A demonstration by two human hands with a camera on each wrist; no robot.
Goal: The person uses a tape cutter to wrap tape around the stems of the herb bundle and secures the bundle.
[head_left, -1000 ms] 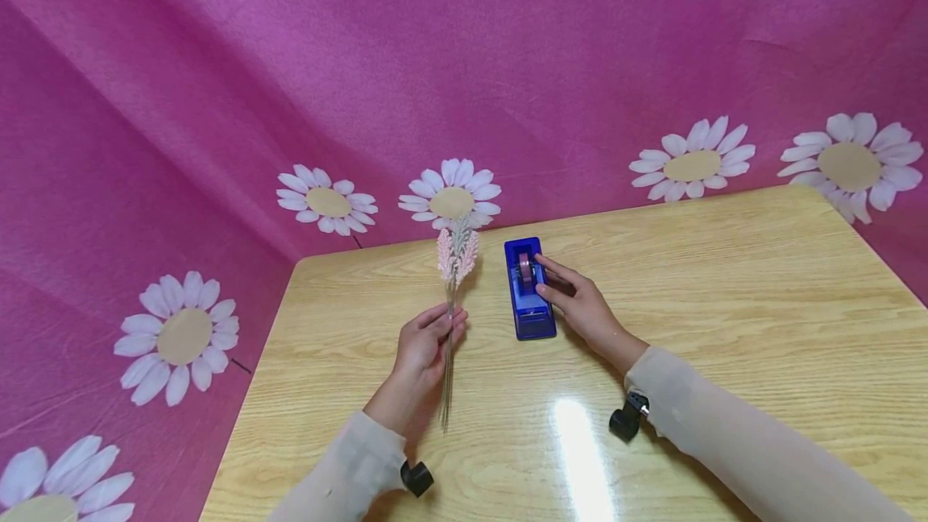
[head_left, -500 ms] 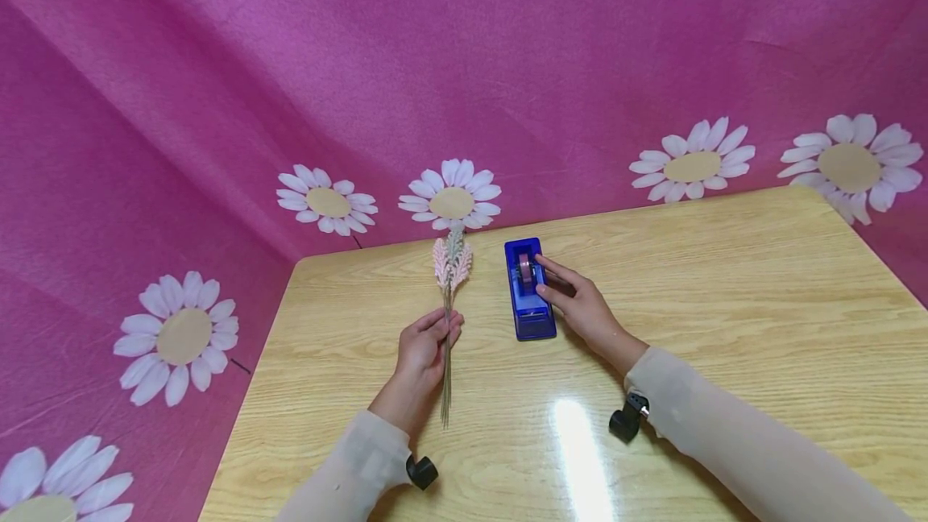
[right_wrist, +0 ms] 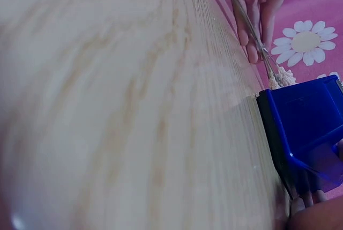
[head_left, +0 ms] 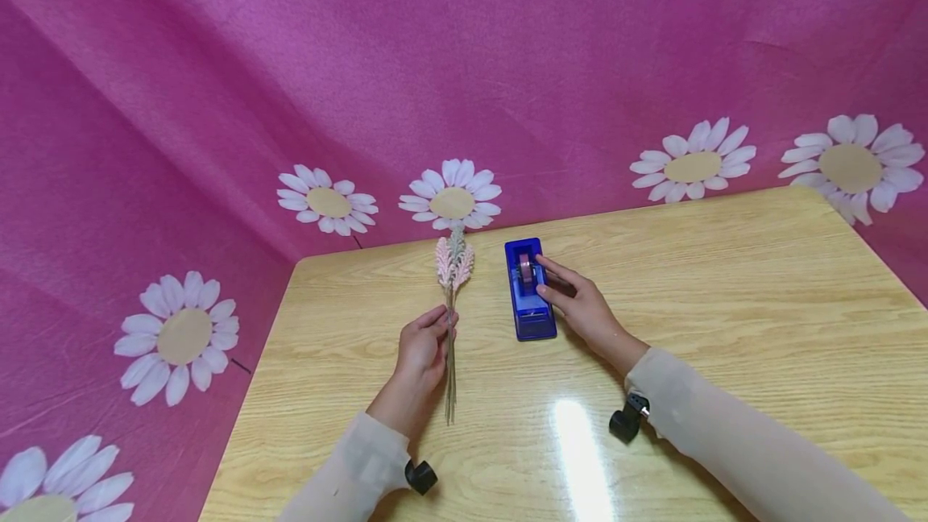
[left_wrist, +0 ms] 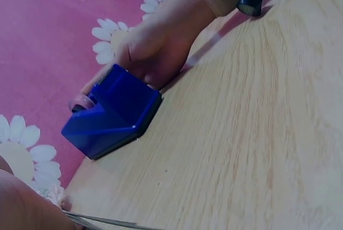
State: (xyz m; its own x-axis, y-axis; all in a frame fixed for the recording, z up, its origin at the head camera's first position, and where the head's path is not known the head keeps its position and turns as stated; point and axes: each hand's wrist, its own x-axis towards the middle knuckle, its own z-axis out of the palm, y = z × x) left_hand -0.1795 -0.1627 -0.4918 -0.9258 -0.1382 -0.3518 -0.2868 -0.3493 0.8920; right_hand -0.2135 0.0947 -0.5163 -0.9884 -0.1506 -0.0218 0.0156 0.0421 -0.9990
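Note:
My left hand point(head_left: 423, 349) holds a small bunch of flower stems point(head_left: 451, 377) between thumb and fingers, over the left middle of the table. Two pink flower heads and a pale grey-green one point(head_left: 455, 260) point toward the back. My right hand point(head_left: 590, 312) touches the right side of a blue tape dispenser point(head_left: 536, 325), index finger and thumb at its upper edge beside the pink tape roll point(head_left: 525, 268). Its other fingers are mostly hidden. In the left wrist view, the dispenser point(left_wrist: 115, 115) stands on the table; in the right wrist view, the left hand point(right_wrist: 260, 10) appears behind the stems.
The light wood table point(head_left: 725, 304) runs up to a magenta cloth point(head_left: 507, 87) printed with large white daisies, along the back and left. A black wrist camera point(head_left: 420, 476) is on the left cuff, another point(head_left: 625, 423) on the right.
My left hand has shifted slightly, drawing the flower bunch a little toward me, so the heads sit lower in view. My right hand and the tape dispenser have stayed still.

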